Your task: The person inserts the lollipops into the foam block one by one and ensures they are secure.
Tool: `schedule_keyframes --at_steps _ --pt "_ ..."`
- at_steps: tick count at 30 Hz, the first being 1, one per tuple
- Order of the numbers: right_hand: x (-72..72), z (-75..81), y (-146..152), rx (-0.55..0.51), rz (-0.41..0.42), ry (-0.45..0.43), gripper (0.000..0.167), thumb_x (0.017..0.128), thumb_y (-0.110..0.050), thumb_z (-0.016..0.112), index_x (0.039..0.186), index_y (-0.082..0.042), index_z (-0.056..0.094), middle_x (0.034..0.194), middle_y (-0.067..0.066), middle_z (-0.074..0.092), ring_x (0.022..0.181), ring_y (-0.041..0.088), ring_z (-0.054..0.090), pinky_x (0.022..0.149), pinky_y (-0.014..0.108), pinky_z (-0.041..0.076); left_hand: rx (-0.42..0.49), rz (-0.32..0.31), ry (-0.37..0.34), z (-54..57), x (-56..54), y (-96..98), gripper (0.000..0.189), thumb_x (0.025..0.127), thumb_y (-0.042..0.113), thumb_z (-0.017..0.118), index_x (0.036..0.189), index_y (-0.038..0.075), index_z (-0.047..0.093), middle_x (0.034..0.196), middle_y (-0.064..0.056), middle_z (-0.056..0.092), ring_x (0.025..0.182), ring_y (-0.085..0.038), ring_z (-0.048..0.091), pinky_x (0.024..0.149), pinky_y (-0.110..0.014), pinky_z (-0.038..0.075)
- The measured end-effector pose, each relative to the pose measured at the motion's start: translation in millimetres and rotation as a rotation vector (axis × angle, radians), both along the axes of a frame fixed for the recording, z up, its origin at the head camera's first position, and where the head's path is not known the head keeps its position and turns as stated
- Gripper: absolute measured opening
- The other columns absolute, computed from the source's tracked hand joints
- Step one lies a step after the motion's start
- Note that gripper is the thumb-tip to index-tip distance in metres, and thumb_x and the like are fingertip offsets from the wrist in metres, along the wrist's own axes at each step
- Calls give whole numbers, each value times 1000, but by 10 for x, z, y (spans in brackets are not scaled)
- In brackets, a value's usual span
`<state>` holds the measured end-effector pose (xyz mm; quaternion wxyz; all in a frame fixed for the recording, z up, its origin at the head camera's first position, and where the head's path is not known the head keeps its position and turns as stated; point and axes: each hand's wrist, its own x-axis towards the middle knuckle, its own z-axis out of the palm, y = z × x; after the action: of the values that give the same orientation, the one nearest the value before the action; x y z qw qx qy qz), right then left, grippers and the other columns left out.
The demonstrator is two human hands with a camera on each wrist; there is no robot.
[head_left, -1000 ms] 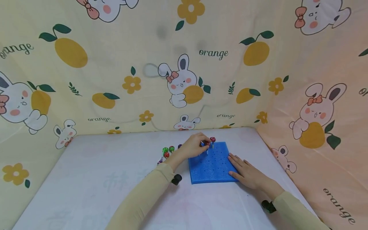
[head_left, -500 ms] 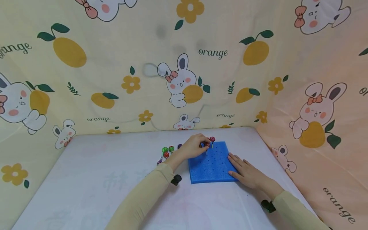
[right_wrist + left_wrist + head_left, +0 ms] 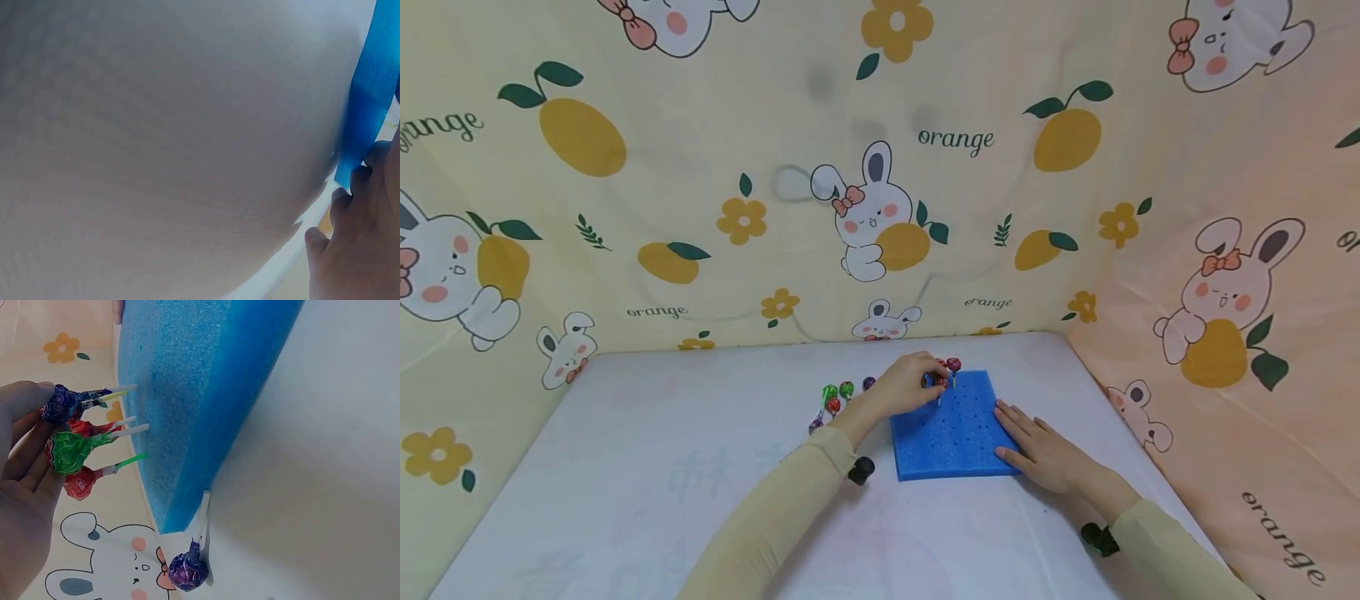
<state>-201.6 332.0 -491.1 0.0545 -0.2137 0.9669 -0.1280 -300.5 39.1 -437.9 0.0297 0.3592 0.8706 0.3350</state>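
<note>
On the bench (image 3: 625, 483), centre-right, the straight-fingered right hand (image 3: 1047, 454) seemingly steadies the foam (image 3: 951, 437) while the left hand (image 3: 912, 383) pinches a lollipop (image 3: 65, 404).

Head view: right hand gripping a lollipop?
No, the right hand rests with fingers extended at the right edge of the blue foam board.

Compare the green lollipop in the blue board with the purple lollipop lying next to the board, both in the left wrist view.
Pose: the green lollipop stands up from the blue board, while the purple lollipop lies on its side.
Place: the green lollipop's stick meets the board; the purple lollipop rests on the table.
Color: the green lollipop's wrapper is mostly green, the purple lollipop's dark purple.
Shared: both are wrapped, with white sticks.
</note>
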Motion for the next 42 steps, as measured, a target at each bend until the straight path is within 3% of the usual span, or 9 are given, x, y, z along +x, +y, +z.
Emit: schedule_keyframes --at_steps 5,13,30,35,42 --pt "1 16 -9 2 1 4 78 108 -54 45 163 -3 27 170 19 23 153 48 24 119 70 23 2 -3 0 -16 2 -1 27 99 15 72 124 5 73 117 -3 68 110 -26 66 92 -22 54" --pt "3 -7 0 -8 1 -1 79 108 -55 45 163 -3 26 171 19 21 154 48 23 120 70 22 -52 6 75 -43 -8 -5 26 99 18 73 124 8 75 118 -1 70 106 -20 67 90 -22 53" --pt "6 -36 6 13 -18 0 81 107 -59 43 164 -4 25 171 18 21 155 45 22 121 68 21 -67 18 55 24 78 -37 33 100 21 72 132 11 71 128 -5 67 118 -22 65 103 -29 53" --pt "14 -32 4 7 -14 5 80 107 -57 44 164 -3 26 171 18 22 155 46 22 121 68 21 -4 35 26 73 118 -69 33 101 21 70 134 13 70 133 -6 65 125 -25 62 104 -32 53" --pt "1 -45 19 -5 -12 0 80 107 -59 43 164 -6 25 171 17 21 155 46 21 121 69 20 135 56 50 134 158 -220 33 100 13 71 132 9 70 132 -6 67 124 -26 63 104 -37 54"
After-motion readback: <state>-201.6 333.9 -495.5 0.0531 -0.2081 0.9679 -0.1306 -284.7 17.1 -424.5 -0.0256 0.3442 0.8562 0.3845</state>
